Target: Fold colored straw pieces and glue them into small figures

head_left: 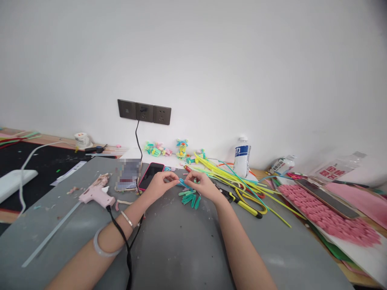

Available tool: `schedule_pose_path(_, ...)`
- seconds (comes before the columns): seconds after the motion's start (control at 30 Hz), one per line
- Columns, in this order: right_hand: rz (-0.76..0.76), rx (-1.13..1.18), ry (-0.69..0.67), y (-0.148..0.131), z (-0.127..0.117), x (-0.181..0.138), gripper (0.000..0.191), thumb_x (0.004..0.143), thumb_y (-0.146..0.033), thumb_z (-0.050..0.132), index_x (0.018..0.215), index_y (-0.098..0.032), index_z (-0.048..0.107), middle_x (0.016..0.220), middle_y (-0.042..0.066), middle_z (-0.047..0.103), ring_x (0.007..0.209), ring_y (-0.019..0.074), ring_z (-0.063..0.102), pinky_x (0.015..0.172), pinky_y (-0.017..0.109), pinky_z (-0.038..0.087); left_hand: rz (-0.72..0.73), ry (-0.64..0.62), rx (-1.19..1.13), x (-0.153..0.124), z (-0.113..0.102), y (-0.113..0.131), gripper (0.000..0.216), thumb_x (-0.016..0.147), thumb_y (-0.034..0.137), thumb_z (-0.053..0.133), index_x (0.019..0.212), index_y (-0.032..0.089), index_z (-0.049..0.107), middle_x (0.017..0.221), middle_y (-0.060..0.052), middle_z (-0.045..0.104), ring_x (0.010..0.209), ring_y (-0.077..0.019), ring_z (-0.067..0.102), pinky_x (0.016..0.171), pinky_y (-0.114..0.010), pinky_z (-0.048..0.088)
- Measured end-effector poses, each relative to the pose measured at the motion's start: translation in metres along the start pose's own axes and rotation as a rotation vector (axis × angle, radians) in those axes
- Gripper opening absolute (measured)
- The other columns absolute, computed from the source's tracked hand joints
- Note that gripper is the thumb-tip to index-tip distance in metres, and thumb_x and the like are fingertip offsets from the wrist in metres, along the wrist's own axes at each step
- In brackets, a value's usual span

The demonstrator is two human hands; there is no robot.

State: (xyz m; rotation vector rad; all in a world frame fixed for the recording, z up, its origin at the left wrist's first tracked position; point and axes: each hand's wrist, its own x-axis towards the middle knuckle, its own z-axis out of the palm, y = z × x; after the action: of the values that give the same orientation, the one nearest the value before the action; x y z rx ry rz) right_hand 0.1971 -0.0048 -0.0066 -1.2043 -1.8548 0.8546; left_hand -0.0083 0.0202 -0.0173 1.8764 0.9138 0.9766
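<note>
My left hand (160,183) and my right hand (202,186) meet over the grey mat (178,249), fingertips pinched together on a small blue pipe-cleaner piece (183,183) held between them. Just below the hands lies a little heap of short green bent pieces (190,198). A bangle and a thin bracelet ring my left wrist. A phone with a pink case (150,175) lies just behind my left hand.
A pink glue gun (97,195) rests left of my arm, its black cord crossing my forearm. Yellow-handled pliers (242,203) and long yellow and green stems (238,179) lie to the right. A tray of pink pieces (329,219), a white bottle (242,160) and small finished figures (182,148) stand behind.
</note>
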Motion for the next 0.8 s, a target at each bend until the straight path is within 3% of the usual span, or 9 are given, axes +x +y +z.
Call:
schedule_pose_path(0.63,-0.012,0.011,-0.009,0.0022,0.0014,0.0011,0.022,0.083,-0.039,0.064,0.075,-0.018,0.064,0.075,0.002,0.062,0.072,0.0161,0.054,0.070,0.028,0.044,0.005,0.006,0.003,0.0008,-0.0004,-0.0019,0.023,0.078,0.040,0.067,0.076,0.016,0.069,0.074,-0.004,0.071,0.069,-0.0177,0.063,0.060,-0.026,0.048)
schedule_pose_path(0.8,0.015,0.222,0.035,0.0032,-0.0015,0.0022,0.031,0.083,-0.048,0.064,0.097,-0.020,0.061,0.085,0.003,0.061,0.078,0.0175,0.057,0.070,0.029,0.045,0.006,0.024,-0.031,-0.0002,-0.0002,-0.0007,0.023,0.080,0.038,0.067,0.078,0.015,0.069,0.075,-0.004,0.069,0.070,-0.0172,0.063,0.061,-0.026,0.047)
